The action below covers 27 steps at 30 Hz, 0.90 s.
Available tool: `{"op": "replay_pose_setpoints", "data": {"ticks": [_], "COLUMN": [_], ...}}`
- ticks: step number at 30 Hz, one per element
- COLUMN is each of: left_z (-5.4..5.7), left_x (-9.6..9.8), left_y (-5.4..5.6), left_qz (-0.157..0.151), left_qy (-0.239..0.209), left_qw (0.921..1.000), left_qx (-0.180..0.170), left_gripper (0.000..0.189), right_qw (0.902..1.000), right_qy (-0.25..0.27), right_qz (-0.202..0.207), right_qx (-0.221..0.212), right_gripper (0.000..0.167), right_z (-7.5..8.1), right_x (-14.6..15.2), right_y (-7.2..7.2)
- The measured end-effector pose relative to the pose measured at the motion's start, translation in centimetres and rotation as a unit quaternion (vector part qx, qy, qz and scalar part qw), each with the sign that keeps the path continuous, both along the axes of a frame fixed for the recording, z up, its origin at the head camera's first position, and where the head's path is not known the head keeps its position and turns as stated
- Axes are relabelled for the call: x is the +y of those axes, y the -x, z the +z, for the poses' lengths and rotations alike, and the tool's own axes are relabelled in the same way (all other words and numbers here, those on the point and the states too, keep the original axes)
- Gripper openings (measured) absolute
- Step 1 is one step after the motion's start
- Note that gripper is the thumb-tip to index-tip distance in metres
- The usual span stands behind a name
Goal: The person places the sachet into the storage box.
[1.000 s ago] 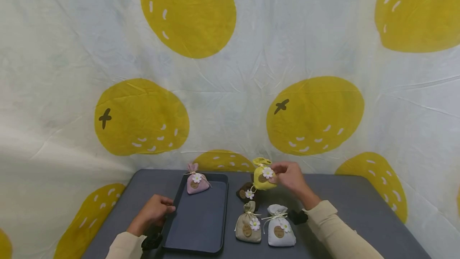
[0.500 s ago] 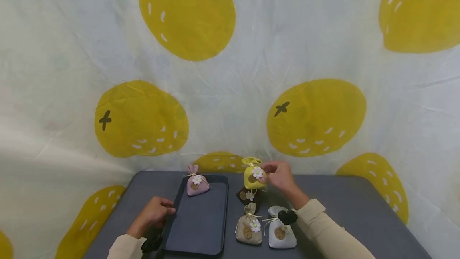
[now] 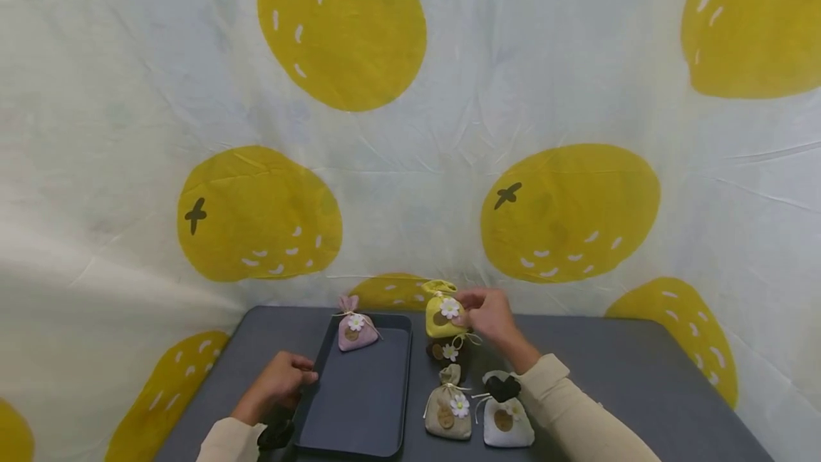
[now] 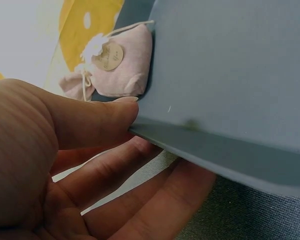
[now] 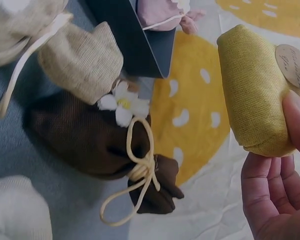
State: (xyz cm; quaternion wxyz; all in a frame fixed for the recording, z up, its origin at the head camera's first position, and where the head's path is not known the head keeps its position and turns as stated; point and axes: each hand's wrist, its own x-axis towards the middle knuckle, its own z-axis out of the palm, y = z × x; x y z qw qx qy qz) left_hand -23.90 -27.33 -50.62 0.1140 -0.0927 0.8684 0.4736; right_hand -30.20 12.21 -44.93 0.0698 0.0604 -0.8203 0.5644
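My right hand (image 3: pixel 490 316) pinches a yellow drawstring pouch (image 3: pixel 441 316), with a white flower and round tag, above the table. Below it lies a dark brown pouch (image 5: pixel 80 135), partly hidden in the head view. At the left, my left hand (image 3: pixel 285 378) grips the side rim of a dark grey tray (image 3: pixel 359 405), thumb on top and fingers beneath, as the left wrist view shows. A pink pouch (image 3: pixel 356 332) sits in the tray's far left corner. Nearer me lie a beige pouch (image 3: pixel 447 412) and a white pouch (image 3: pixel 507 423), the latter partly covered by my right wrist's black strap.
A dark grey table (image 3: pixel 596 369) carries everything, reaching out past my right arm. Behind its far edge hangs a pale cloth (image 3: pixel 410 219) printed with big yellow fruits.
My right hand has carried the yellow pouch leftward, from the right of the brown pouch to over it. My left hand stays on the tray's rim.
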Motion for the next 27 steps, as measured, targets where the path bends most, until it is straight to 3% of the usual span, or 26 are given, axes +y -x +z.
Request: {"op": "replay_pose_setpoints", "data": {"ticks": [12, 27], "left_z": [-0.8, -0.4], "left_x": [0.0, 0.2], "left_y": [-0.1, -0.1], "left_qz": [0.001, 0.002], "left_qy": [-0.003, 0.004], "left_qw": [0.9999, 1.0], "left_qx": [0.015, 0.006], "left_gripper": [0.036, 0.037], "right_qw": [0.9997, 0.9988], "right_qy": [0.003, 0.037], "right_qz": [-0.005, -0.003], "right_qx": [0.026, 0.031], "right_gripper": [0.032, 0.034], "right_z": [-0.8, -0.9], "right_x": [-2.0, -4.1], "right_y": [-0.3, 0.0]}}
